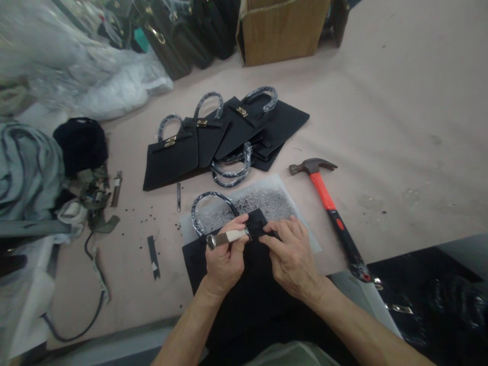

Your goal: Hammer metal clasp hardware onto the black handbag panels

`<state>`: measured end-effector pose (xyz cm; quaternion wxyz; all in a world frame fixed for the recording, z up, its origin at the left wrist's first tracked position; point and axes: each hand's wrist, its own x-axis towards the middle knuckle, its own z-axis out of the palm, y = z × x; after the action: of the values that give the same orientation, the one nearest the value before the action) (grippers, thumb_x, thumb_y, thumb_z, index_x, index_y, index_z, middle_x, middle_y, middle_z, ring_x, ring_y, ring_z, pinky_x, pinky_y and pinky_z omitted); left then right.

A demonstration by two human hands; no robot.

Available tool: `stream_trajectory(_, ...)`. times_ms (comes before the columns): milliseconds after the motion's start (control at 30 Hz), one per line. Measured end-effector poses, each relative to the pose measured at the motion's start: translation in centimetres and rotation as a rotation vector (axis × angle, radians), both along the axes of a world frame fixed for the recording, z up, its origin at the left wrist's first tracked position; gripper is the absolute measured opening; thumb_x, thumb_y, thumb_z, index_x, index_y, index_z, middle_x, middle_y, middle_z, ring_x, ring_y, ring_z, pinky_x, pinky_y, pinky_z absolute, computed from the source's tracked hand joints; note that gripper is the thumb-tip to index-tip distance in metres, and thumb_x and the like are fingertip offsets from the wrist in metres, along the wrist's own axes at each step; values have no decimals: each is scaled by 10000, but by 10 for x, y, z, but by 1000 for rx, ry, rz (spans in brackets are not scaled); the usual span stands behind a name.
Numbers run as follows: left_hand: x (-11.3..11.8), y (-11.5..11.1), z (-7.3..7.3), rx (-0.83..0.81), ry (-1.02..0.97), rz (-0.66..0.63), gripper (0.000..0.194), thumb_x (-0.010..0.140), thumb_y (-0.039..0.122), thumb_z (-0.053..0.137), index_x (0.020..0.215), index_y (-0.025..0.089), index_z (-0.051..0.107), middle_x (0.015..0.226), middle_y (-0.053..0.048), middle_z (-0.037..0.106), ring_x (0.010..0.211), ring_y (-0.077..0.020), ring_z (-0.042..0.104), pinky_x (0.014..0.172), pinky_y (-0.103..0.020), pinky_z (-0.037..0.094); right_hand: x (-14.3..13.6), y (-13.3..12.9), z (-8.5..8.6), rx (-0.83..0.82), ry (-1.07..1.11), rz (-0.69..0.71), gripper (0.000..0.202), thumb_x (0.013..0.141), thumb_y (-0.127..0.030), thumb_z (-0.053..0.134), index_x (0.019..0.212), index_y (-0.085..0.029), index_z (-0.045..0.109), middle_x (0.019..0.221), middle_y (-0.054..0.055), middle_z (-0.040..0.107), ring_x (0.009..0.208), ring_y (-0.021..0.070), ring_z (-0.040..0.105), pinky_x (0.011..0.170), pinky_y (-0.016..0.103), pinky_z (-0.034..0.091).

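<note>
My left hand (225, 259) is closed around a metal punch tool (227, 238) with a white-wrapped shaft, its tip near the strap area of a black bag panel (244, 269). My right hand (292, 254) pinches the edge of that panel's black strap, just right of the tool tip. A plastic-wrapped handle (195, 211) arches from the panel's upper left. Under the panel's top lies a pale board (282, 195) covered in dark marks. To the right, a claw hammer (328, 203) with a red and black grip rests on the table.
Several black bag panels (171, 165) with wrapped handles lie behind the board. A cardboard box (282, 35) and dark bags (163, 51) stand at the back. Clear plastic (114, 86) and cloth (30, 168) fill the left. Small tools (116, 189) and black bits dot the pinkish table (381, 127).
</note>
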<state>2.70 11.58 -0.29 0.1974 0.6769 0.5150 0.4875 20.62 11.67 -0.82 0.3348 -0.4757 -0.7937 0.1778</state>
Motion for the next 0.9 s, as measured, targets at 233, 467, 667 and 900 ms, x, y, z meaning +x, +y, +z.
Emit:
stream_trajectory(233, 4, 0, -4, 30, -6, -84, 213, 924, 63, 601, 1109, 165, 620, 1208, -130, 720, 1137, -227, 708, 991, -407, 602, 0, -3, -2, 19, 49, -28, 228, 871, -57, 494, 947, -198, 655, 1057, 81, 661, 1048, 246, 573, 1107, 545, 334)
stream_trajectory(467, 4, 1, -4, 43, 68, -85, 214, 932, 49, 564, 1111, 161, 598, 1207, -136, 712, 1152, -223, 697, 1003, -407, 595, 0, -3, -1, 9, 55, -29, 223, 856, -57, 502, 947, -197, 648, 1053, 77, 661, 1048, 245, 578, 1111, 546, 337)
stream_trajectory(667, 13, -4, -2, 76, 181, 42, 174, 938, 70, 545, 1076, 160, 599, 1197, -139, 695, 1167, -239, 681, 986, -428, 596, 0, -2, -2, 17, 66, -42, 204, 872, -68, 509, 948, -193, 651, 1049, 79, 664, 1045, 246, 583, 1104, 544, 349)
stream_trajectory(900, 17, -9, -4, 115, 170, 96, 183, 930, 66, 559, 1076, 166, 604, 1113, -113, 698, 1089, -223, 693, 963, -428, 593, 0, -3, -1, 49, 67, -74, 188, 891, -78, 512, 935, -194, 654, 1031, 81, 670, 1019, 236, 589, 1100, 519, 367)
